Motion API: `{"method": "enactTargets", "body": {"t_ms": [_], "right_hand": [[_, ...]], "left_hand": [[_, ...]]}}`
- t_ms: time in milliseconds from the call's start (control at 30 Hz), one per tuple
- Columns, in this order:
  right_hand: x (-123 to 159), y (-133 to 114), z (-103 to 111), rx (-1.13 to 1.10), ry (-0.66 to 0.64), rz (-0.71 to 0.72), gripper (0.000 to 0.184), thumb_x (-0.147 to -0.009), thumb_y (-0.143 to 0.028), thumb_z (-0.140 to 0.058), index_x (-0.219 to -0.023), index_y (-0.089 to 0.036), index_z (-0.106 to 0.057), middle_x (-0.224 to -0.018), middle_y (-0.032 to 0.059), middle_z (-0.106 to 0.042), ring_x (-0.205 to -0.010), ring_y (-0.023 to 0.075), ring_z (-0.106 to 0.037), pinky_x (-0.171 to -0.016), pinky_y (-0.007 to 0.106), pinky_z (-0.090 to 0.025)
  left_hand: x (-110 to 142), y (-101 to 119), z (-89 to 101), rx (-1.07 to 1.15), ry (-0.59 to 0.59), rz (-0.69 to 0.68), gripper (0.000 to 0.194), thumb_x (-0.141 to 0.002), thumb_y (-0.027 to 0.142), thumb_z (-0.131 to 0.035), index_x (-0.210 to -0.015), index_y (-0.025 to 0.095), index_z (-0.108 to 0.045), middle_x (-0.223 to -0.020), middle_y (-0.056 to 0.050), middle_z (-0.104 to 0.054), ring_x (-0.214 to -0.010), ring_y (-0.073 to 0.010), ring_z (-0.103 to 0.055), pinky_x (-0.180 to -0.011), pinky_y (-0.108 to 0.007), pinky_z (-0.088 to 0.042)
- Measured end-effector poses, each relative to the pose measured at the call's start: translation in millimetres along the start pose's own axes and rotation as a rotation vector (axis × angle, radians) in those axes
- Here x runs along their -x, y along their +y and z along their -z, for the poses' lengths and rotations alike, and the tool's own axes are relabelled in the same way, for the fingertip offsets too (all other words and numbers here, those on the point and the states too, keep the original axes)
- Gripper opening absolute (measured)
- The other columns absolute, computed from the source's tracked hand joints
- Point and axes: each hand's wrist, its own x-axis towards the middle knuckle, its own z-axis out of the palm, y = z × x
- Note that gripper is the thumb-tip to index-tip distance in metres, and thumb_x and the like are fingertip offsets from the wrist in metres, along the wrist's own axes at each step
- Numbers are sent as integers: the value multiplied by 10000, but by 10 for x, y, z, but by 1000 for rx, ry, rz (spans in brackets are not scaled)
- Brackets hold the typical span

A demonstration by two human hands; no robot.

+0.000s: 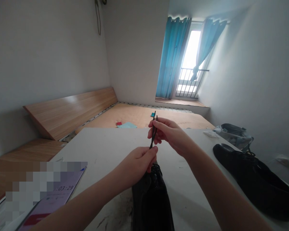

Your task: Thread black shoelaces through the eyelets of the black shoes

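Observation:
A black lace-up shoe (pixel 154 199) stands on the white table in front of me, its toe pointing away. Dark shoelaces (pixel 153 133) rise from its top, with two ends sticking up close together. My left hand (pixel 141 160) is closed around the lower part of the laces, just above the shoe's eyelets. Higher up, my right hand (pixel 165 131) pinches the laces near their tips between thumb and fingers. The left hand and wrist hide part of the shoe's upper. A second black shoe (pixel 252 176), with its laces fastened, lies to the right.
The white table (pixel 106 150) meets a bed (pixel 139 110) at its far edge. At the left lies a phone or tablet (pixel 62 192) showing digits, partly blurred out. A clear bag (pixel 233 133) sits beyond the second shoe. Curtains (pixel 172 57) hang by the window.

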Motion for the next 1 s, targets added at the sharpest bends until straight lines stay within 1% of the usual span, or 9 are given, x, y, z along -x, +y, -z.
{"method": "enactTargets", "body": {"t_ms": [100, 233, 300, 433, 500, 600, 767, 867, 1000], "right_hand": [[-28, -2, 143, 93, 83, 17, 196, -851, -312, -528, -760, -154, -601, -683, 6, -599, -516, 72, -483, -500, 224, -362], [8, -62, 319, 177, 81, 12, 200, -841, -289, -546, -733, -151, -642, -590, -20, -543, -511, 75, -470, -516, 227, -376], [72, -123, 370, 241, -81, -12, 197, -847, -290, -548, -773, -150, -665, -652, 14, -634, -586, 104, -557, -550, 236, -407], [223, -223, 363, 423, -610, -117, 230, -844, -272, -570, -982, -155, -712, -932, 68, -726, -812, 163, -652, -673, 270, -477], [257, -222, 327, 530, -717, -150, 281, -843, -238, -564, -1079, -162, -697, -1001, 68, -718, -882, 176, -651, -765, 301, -492], [230, -149, 283, 616, -703, -162, 273, -845, -211, -546, -1060, -155, -704, -977, 67, -720, -870, 174, -650, -795, 312, -494], [101, 59, 264, 638, -635, -255, 172, -809, -284, -587, -764, -147, -682, -713, 40, -698, -699, 163, -654, -660, 277, -484], [53, 151, 240, 689, -623, -205, 127, -805, -228, -547, -739, -162, -634, -667, 13, -667, -633, 146, -641, -608, 260, -464], [45, 142, 226, 666, -676, -134, 135, -790, -120, -493, -754, -167, -614, -695, -3, -640, -679, 137, -627, -630, 251, -472]], "left_hand": [[-17, 28, 28, 97, 25, -23, 454, -890, 513, -360, -763, 157, -612, -539, 22, -475, -585, -148, -488, -629, -278, -383], [-48, 24, 97, 367, 123, 129, 358, -870, 426, -442, -1019, 151, -617, -643, 2, -572, -674, -153, -553, -705, -280, -417], [-70, -12, 132, 476, 165, 182, 304, -868, 373, -434, -1019, 162, -593, -688, 2, -577, -697, -144, -558, -720, -279, -422], [-82, -70, 157, 517, 149, 171, 240, -879, 374, -402, -903, 187, -550, -702, 13, -557, -679, -138, -545, -733, -298, -420], [-61, -51, 151, 506, 116, 148, 266, -881, 398, -410, -806, 184, -549, -698, 12, -555, -673, -140, -534, -736, -303, -412], [-12, 45, 145, 323, 119, 52, 328, -886, 389, -411, -688, 176, -562, -727, 0, -580, -744, -154, -537, -770, -294, -390], [39, 207, 153, 14, 123, -32, 357, -866, 381, -382, -608, 187, -536, -689, -6, -573, -779, -186, -540, -726, -282, -414], [41, 204, 144, -20, 86, -49, 365, -874, 390, -374, -612, 188, -529, -681, -11, -587, -794, -197, -557, -728, -282, -424], [43, 154, 154, -117, 44, -153, 348, -901, 323, -354, -655, 186, -558, -731, -15, -622, -791, -189, -572, -779, -297, -415]]}}
